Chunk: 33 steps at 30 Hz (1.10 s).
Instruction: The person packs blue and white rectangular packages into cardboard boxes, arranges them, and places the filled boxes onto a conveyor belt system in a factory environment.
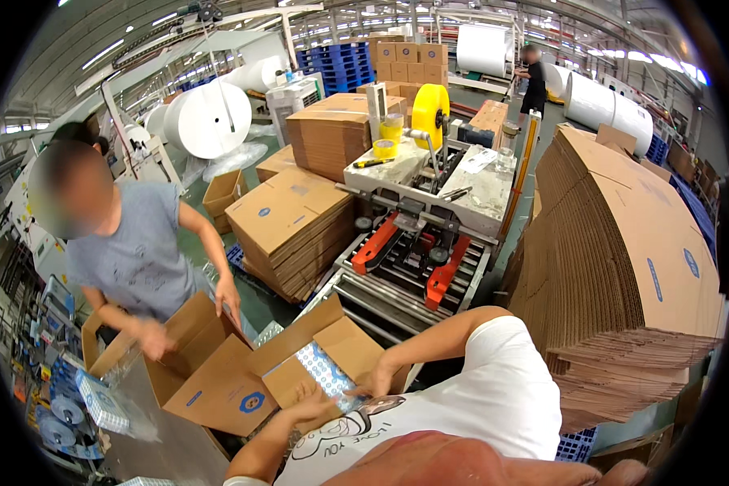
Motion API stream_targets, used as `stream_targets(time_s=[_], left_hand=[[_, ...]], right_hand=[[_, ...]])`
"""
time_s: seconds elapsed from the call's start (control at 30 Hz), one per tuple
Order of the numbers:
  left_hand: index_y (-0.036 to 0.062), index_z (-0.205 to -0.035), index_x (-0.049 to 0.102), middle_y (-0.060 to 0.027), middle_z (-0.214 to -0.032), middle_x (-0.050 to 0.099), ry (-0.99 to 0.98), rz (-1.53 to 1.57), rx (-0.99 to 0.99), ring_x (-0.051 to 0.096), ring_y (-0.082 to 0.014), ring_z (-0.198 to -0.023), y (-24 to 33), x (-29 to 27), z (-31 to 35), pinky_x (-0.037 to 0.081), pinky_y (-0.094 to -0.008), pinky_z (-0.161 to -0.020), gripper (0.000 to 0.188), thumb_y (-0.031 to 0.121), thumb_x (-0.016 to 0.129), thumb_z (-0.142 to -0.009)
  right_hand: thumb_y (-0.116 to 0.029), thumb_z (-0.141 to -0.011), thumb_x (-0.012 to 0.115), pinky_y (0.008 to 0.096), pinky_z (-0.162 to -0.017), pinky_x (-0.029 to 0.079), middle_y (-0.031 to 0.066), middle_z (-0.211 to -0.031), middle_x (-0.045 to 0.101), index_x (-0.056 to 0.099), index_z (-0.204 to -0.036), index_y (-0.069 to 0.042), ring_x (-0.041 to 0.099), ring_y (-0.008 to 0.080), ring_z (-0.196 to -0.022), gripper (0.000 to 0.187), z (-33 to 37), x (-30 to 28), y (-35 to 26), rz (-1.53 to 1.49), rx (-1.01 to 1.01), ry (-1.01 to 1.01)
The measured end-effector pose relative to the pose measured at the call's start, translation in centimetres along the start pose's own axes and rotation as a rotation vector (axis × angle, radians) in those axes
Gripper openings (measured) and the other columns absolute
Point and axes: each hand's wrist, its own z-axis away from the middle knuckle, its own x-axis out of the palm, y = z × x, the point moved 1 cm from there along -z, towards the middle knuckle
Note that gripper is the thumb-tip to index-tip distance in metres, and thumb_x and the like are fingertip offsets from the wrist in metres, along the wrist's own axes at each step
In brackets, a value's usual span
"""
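Observation:
An opened cardboard box (282, 347) stands right in front of me with its flaps up. Inside it lie blue-and-white patterned packs (324, 363). My left hand (306, 402) is over the near left part of this box, fingers apart and holding nothing I can see. At its near right side, my right hand (377, 377) reaches down by the packs with fingers spread; my shirt partly hides the near edge. Left of it is a second open box (211, 381) with a round blue print. A co-worker's hand (228, 296) rests on that box's far edge; their other hand is blurred.
Beyond the boxes, a roller conveyor (373, 300) leads into a taping machine with orange side belts (448, 274) and a yellow tape roll (430, 116). Flattened cartons (591, 251) are stacked high at right, with another stack (292, 219) at left. A co-worker (138, 243) stands at left.

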Motion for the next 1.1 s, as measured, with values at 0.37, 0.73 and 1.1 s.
stream_targets(time_s=[0.37, 0.73, 1.1], left_hand=[[0.0038, -0.151, 0.027, -0.0265, -0.155, 0.021, 1.102, 0.247, 0.047, 0.019, -0.0447, -0.144, -6.7, 5.5, -4.3, 0.026, -0.0506, -0.113, 0.064, 0.028, 0.052, -0.098], [-0.0014, -0.152, 0.019, -0.0228, -0.154, 0.027, 1.014, 0.983, 0.094, 0.033, -0.0310, -0.139, -10.4, 6.2, -7.2, 0.027, -0.0362, -0.113, 0.060, 0.017, 0.047, -0.102], [-0.0033, -0.152, 0.006, -0.0259, -0.158, 0.011, 1.364, 0.899, -0.075, 0.018, -0.0350, -0.146, 10.7, 4.5, -24.2, 0.016, -0.0416, -0.119, 0.063, 0.017, 0.040, -0.104]], right_hand=[[-0.030, -0.066, 0.081, 0.0518, -0.116, 0.022, 0.0233, -0.144, 0.038, 0.036, -0.141, 0.002, 0.034, 0.0407, -0.136, 0.093, 0.7, -11.6, 1.5, 0.653, -0.045, 1.299], [-0.043, -0.094, 0.052, 0.0476, -0.098, 0.046, 0.0106, -0.159, 0.018, 0.044, -0.145, -0.028, 0.049, 0.0402, -0.118, 0.053, -2.8, -2.0, 10.1, -0.018, 0.591, 1.339], [-0.053, -0.095, 0.044, 0.0668, -0.114, 0.002, 0.0019, -0.157, 0.031, 0.043, -0.145, -0.031, 0.010, 0.0501, -0.144, 0.055, 7.8, -18.2, 28.0, 0.538, 0.632, 1.301]])
